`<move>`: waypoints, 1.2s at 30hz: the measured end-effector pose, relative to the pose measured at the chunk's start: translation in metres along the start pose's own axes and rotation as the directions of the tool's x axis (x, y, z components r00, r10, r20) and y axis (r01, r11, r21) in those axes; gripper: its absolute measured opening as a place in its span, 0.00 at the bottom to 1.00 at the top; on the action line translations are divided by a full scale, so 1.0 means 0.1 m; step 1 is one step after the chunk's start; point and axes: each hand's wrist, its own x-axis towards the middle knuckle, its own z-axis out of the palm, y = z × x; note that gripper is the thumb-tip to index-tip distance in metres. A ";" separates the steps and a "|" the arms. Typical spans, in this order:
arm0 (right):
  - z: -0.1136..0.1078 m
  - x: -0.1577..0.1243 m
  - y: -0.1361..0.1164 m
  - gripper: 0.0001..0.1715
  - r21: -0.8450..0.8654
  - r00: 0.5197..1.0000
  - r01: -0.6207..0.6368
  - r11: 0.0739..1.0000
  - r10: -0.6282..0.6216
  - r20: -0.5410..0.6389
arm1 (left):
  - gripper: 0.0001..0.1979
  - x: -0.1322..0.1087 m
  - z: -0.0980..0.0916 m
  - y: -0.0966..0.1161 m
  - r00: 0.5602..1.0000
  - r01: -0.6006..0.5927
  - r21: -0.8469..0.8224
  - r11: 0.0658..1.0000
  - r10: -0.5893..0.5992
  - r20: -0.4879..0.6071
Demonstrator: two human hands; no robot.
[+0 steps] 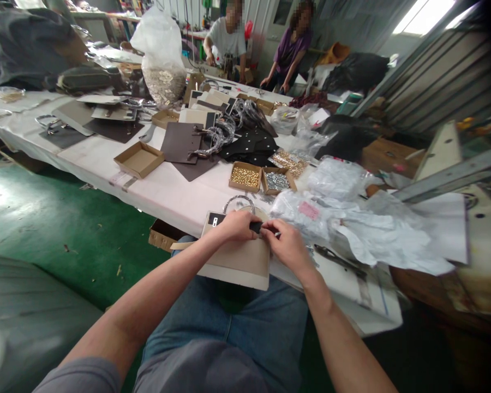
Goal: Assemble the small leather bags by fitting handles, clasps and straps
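Note:
A beige leather panel (237, 262) rests at the table's near edge, hanging over my lap. My left hand (238, 225) is closed on a small black strap piece (256, 226) at the panel's top edge. Beside it, my right hand (285, 244) pinches the same black piece from the right with fingers pressed together. A metal ring handle (238, 202) lies just behind my hands. Two small boxes stand farther back, one holding gold studs (245, 176) and one holding silver hardware (276, 180).
The long white table (163, 188) carries an empty cardboard box (139, 159), dark leather panels (182, 142), a sack of hardware (161, 54) and crumpled plastic bags (352, 218). Two people sit at the far end (229, 41). Green floor (53, 218) lies to the left.

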 end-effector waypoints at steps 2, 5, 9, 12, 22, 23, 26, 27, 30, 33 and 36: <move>0.02 -0.02 -0.01 0.06 -0.019 0.999 0.040 0.999 -0.041 -0.019 | 0.28 0.00 0.00 0.00 1.000 -0.003 -0.003 1.000 0.003 0.003; 0.06 -0.07 -0.02 0.07 -0.036 0.996 0.073 0.997 -0.075 -0.043 | 0.29 0.00 -0.01 -0.02 1.000 -0.013 -0.018 1.000 0.013 0.011; 0.13 -0.14 -0.01 0.09 -0.036 0.993 0.077 0.996 -0.080 -0.087 | 0.29 0.01 0.00 -0.04 1.000 -0.020 -0.025 1.000 0.020 0.008; 0.17 -0.16 0.02 0.09 -0.030 0.989 0.073 0.997 -0.076 -0.125 | 0.30 0.02 0.02 -0.05 1.000 -0.018 -0.019 1.000 0.018 0.011; 0.19 -0.15 0.07 0.11 0.037 0.989 0.050 0.998 -0.044 -0.143 | 0.32 0.03 0.12 -0.04 0.997 0.014 0.007 1.000 -0.013 -0.073; 0.19 -0.14 0.07 0.11 0.038 0.989 0.050 0.998 -0.044 -0.144 | 0.33 0.03 0.13 -0.04 0.996 0.015 0.012 1.000 -0.014 -0.084; 0.19 -0.16 0.06 0.11 0.039 0.988 0.067 0.997 -0.061 -0.145 | 0.34 0.02 0.18 -0.03 0.993 0.025 0.026 0.999 -0.022 -0.116; 0.19 -0.16 0.06 0.11 0.043 0.987 0.076 0.996 -0.069 -0.146 | 0.33 0.01 0.20 -0.02 0.992 0.030 0.029 0.999 -0.026 -0.127; 0.17 -0.20 0.04 0.11 0.067 0.983 0.089 0.994 -0.077 -0.165 | 0.30 -0.01 0.24 -0.01 0.987 0.038 0.036 0.999 -0.032 -0.161; 0.16 -0.22 0.03 0.11 0.103 0.981 0.114 0.988 -0.096 -0.171 | 0.29 -0.02 0.25 -0.02 0.985 0.023 0.042 0.999 -0.015 -0.170; 0.16 -0.23 0.04 0.11 0.125 0.979 0.139 0.982 -0.118 -0.165 | 0.29 -0.01 0.23 -0.03 0.989 0.003 0.050 0.999 0.005 -0.151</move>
